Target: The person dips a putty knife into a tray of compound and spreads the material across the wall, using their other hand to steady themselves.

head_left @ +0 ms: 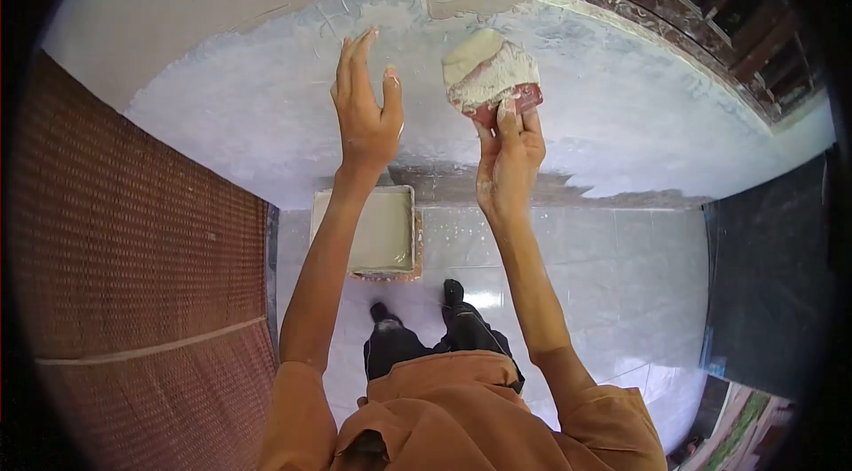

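- I see a plain orange-tan shirt (pixel 444 418) on the person I'm watching through the head camera, its cloth creased.
- I make out short, loose sleeves (pixel 617 422) in that same colour.
- A dark, irregular patch (pixel 366 449) shows low on the shirt; I can't tell what it is.
- The trousers (pixel 399 349) look black to me, with thin pale lines and whitish smudges.
- I see dark footwear (pixel 453 291), its type unclear.
- Whitish residue marks the fingers of the left hand (pixel 366 116) and right hand (pixel 512 156).
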